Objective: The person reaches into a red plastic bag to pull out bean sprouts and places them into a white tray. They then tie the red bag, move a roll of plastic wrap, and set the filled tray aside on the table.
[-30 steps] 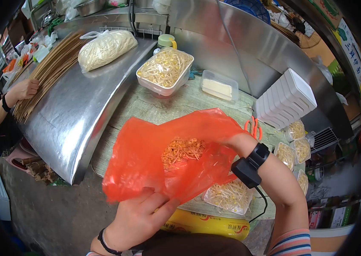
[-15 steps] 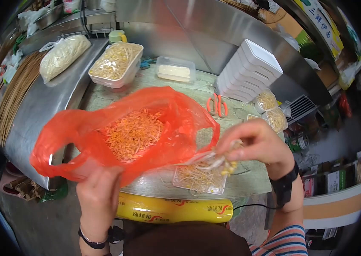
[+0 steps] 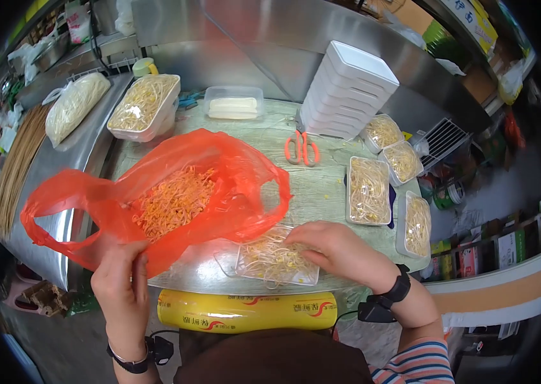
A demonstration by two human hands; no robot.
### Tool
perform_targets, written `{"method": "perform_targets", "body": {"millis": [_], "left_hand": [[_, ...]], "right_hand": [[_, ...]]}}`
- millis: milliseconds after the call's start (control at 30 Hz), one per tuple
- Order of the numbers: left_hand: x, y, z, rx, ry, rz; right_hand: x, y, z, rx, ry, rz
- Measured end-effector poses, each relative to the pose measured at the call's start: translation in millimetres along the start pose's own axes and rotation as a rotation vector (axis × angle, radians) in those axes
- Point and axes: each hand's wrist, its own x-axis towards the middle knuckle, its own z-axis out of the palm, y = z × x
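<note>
My left hand (image 3: 120, 281) grips the lower edge of an orange plastic bag (image 3: 232, 166) that holds a heap of bean sprouts (image 3: 171, 201). The bag hangs open over the counter's near left part. My right hand (image 3: 331, 246) rests palm down on the bean sprouts in a white foam tray (image 3: 270, 259) at the counter's front edge, fingers pressed onto the pile. Whether the fingers pinch any sprouts cannot be made out.
Two filled, wrapped trays (image 3: 368, 190) lie to the right, with bagged sprouts (image 3: 382, 131) behind. A stack of foam trays (image 3: 347, 89), orange scissors (image 3: 301, 147), a tub of sprouts (image 3: 142, 105), a lidded box (image 3: 233, 104) and a cling-film roll (image 3: 245, 310) surround the work spot.
My right hand came out of the bag with a clump of sprouts, carried it down and now presses it onto the foam tray. The view swung to the right.
</note>
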Motion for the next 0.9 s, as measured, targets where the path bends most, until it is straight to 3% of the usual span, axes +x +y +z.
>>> {"method": "perform_targets", "body": {"millis": [67, 133, 267, 467, 667, 733, 800, 900], "left_hand": [[6, -2, 1, 0.005, 0.012, -0.01], [11, -6, 4, 0.014, 0.023, -0.023], [14, -13, 6, 0.004, 0.072, -0.076], [8, -10, 6, 0.011, 0.05, -0.106], [-4, 10, -1, 0.044, -0.069, -0.108], [-6, 31, 1, 0.144, -0.017, 0.142], [-16, 37, -10, 0.087, -0.107, 0.188], [6, 69, -7, -0.25, -0.608, 0.495]], "right_hand": [[-7, 7, 3, 0.029, 0.0, 0.035], [-11, 10, 3, -0.033, 0.161, -0.077], [-34, 12, -3, 0.104, 0.253, 0.009], [-48, 15, 28, -0.101, 0.195, 0.077], [-66, 24, 41, 0.085, 0.472, 0.163], [-75, 30, 51, 0.102, 0.636, 0.218], [-85, 36, 61, 0.135, 0.694, 0.229], [-102, 38, 68, 0.271, 0.731, 0.319]]}}
